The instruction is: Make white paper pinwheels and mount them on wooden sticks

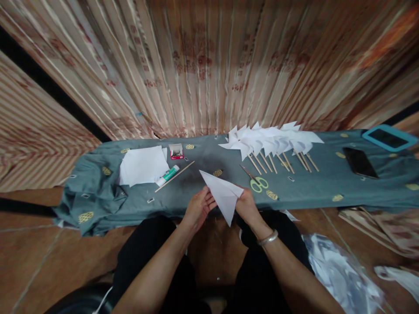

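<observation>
A folded sheet of white paper (224,194), with a long point toward the upper left and another pointing down, is held between my hands at the front edge of the table. My left hand (199,207) has its fingertips at the paper's left edge, thumb up and fingers partly under it. On the other side, my right hand (247,206) grips the right corner; the paper hides some of its fingers. Green-handled scissors (258,183) lie just beyond the right hand. A thin wooden stick (175,176) rests to the left of the paper.
White paper pinwheels (271,141) on sticks overlap in a row. Left are a paper stack (144,165), a glue stick (168,175) and a small red box (176,151) of metal pieces. A dark phone (360,162) and a blue-framed device (389,138) lie at right.
</observation>
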Available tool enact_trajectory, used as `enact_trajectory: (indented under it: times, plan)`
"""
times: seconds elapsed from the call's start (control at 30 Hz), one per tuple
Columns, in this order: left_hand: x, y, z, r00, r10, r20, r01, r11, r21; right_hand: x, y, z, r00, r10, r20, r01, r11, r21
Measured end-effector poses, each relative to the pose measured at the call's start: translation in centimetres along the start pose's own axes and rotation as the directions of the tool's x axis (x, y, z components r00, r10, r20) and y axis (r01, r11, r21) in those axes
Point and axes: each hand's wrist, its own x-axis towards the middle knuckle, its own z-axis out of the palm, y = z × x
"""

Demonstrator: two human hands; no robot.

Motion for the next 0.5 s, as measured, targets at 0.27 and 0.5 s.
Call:
enact_trajectory:
  times: [0.27,0.5]
  plan:
    - [-0.2,1.1,0.3,0.999,0.014,0.041,-0.016,0.999,0.041,-0.9,-0.7,-0.3,0.902,-0.385,0.196,0.425,0.707,-0.566]
    - [-0.5,1.5,0.1,0.998,-0.002,-0.060,0.008,0.995,0.103,0.1,0.6,-1.0,0.975,-0.211,-0.066,0.166,0.896,-0.412]
